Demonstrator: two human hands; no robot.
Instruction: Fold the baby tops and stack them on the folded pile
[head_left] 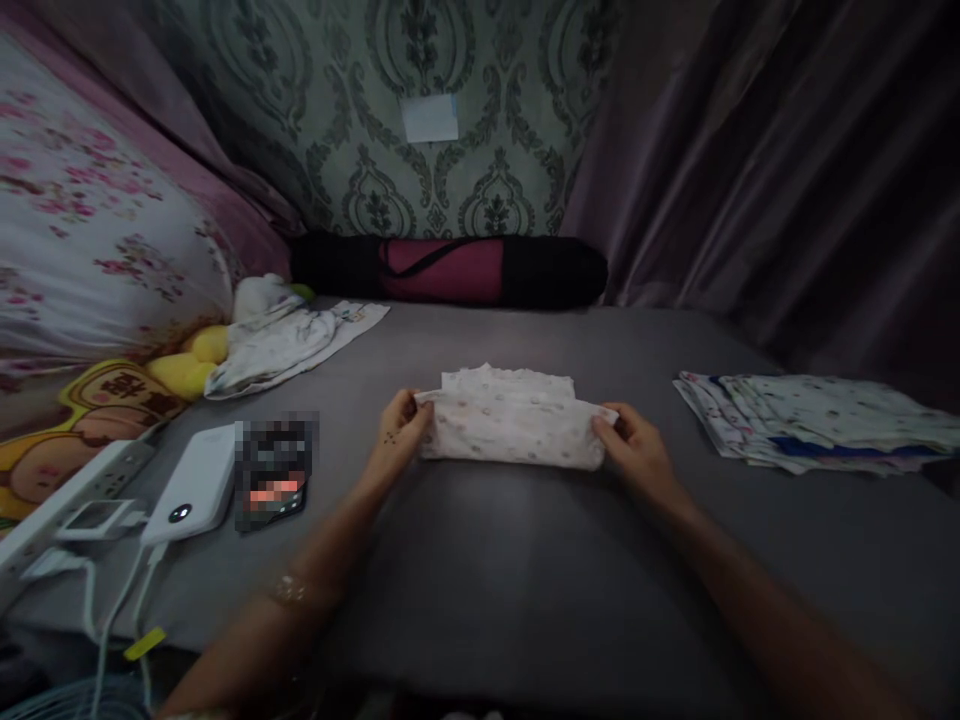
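A white cloth garment (510, 425) with a small faint print lies partly folded on the grey bed surface (487, 560) in front of me. Its near part is doubled over, and a narrower strip shows behind the top edge. My left hand (399, 430) pinches the garment's left corner between thumb and fingers. At the opposite end, my right hand (630, 445) grips the right corner in the same manner. The cloth is stretched straight between both hands. What lies inside the folds is hidden.
A stack of folded clothes (817, 420) lies at right. Loose white cloth (292, 345) and yellow plush toys (187, 365) are at far left. Nearer left are a power bank (195, 480), a blurred phone (274, 475) and a power strip (82, 490) with cables. A black-and-magenta long bag (450, 270) lies along the wall.
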